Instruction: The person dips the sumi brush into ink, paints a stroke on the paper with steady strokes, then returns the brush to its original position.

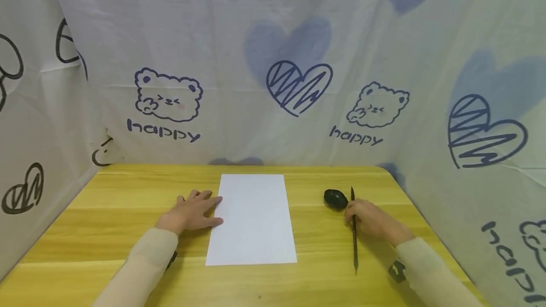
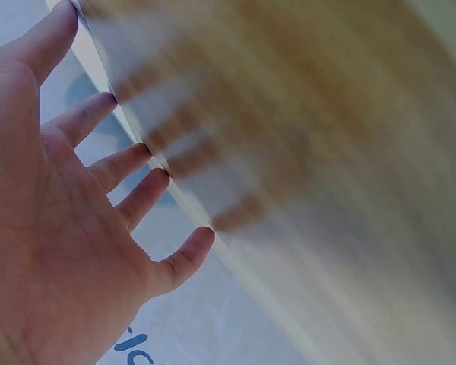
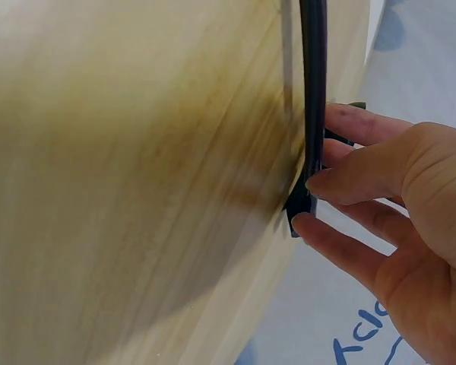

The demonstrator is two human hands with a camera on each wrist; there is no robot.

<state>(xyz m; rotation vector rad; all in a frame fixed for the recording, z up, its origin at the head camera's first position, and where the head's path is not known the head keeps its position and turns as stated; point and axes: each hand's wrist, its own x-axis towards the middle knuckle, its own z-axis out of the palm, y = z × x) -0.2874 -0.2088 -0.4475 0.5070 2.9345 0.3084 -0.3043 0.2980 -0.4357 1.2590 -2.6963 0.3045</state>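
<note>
On the yellow wood-grain table lies a white sheet of paper (image 1: 251, 221). My left hand (image 1: 194, 213) is spread flat, its fingertips on the sheet's left edge; in the left wrist view the straight fingers (image 2: 140, 194) line up along a pale edge. To the right of the sheet, my right hand (image 1: 367, 217) pinches a dark calligraphy brush (image 1: 355, 245) between thumb and fingers. Its dark tip points away from me, its other end toward me. The right wrist view shows the thumb against the brush shaft (image 3: 313, 84). Just left of the brush sits a shiny black oval thing (image 1: 335, 199).
A small dark object (image 1: 397, 271) lies beside the right sleeve. Another dark thing (image 1: 171, 259) shows partly from under the left sleeve. White cloth (image 1: 230, 122) printed with hearts and bears hangs behind the table (image 1: 315, 278) and on both sides.
</note>
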